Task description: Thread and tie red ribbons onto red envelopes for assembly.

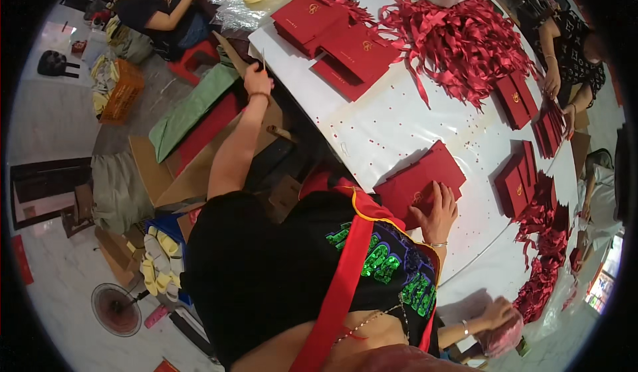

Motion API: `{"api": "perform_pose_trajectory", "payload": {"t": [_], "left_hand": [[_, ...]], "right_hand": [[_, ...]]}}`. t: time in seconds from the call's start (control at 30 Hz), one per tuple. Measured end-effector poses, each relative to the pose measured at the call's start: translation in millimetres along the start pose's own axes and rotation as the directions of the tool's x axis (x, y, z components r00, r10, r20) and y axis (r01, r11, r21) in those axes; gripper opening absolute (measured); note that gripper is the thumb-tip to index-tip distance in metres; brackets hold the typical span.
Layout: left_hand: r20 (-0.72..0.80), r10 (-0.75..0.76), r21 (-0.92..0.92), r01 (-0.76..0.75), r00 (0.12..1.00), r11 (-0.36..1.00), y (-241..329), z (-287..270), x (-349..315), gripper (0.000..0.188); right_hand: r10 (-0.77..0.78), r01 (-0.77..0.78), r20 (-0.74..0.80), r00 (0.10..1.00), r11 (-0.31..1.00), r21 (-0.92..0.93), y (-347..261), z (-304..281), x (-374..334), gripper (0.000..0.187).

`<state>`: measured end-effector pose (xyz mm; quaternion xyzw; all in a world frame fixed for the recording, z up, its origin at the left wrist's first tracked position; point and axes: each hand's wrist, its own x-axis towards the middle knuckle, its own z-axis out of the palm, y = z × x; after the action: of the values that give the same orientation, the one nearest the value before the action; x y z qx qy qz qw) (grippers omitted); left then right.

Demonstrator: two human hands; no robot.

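My right hand (437, 214) rests with its fingers spread on a small fanned pile of flat red paper bags (442, 166) at the table edge in front of me. Out to the left, my left hand (258, 81) is closed beside the raised flap (229, 54) of a cardboard box. A thin, pale, pointed thing (264, 58) sticks up from its fingers, too small to name. Below that hand, the box (149, 172) has a green sheet (193, 113) and a red panel in it.
Across the white table (392, 126) lie larger red bags (355, 56), a heap of red ribbons (458, 46) and scattered red specks. A co-worker's hand (551, 83) handles red bags (548, 129) at the right. An orange crate (123, 91) and a fan (116, 310) stand left.
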<state>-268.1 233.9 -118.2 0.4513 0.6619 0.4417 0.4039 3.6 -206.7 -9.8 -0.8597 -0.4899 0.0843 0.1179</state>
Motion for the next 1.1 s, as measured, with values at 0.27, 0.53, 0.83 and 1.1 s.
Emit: {"api": "perform_pose_trajectory", "payload": {"t": [0.27, 0.53, 0.83, 1.1], "left_hand": [[-0.025, 0.021, 0.376, -0.01, 0.999, 0.927, 25.2, 41.7, 53.2, 0.022], [0.192, 0.354, 0.387, -0.403, 0.915, 0.83, -10.4, 48.3, 99.3, 0.035], [0.381, 0.258, 0.789, -0.457, 0.888, 0.411, 30.3, 52.1, 86.1, 0.054], [-0.115, 0.262, 0.389, -0.2, 0.958, 0.899, 2.9, -25.9, 181.7, 0.05]], "right_hand": [[0.02, -0.018, -0.019, 1.0, 0.995, 0.101, -1.7, 5.2, -3.0, 0.073], [0.036, -0.028, -0.053, 0.998, 0.989, 0.143, 2.0, 10.5, 4.5, 0.076], [0.085, -0.075, -0.053, 0.995, 0.984, 0.16, 7.4, 11.3, 4.3, 0.074], [0.011, 0.007, -0.075, 0.997, 0.972, 0.234, 4.1, 8.1, 7.8, 0.075]]}}
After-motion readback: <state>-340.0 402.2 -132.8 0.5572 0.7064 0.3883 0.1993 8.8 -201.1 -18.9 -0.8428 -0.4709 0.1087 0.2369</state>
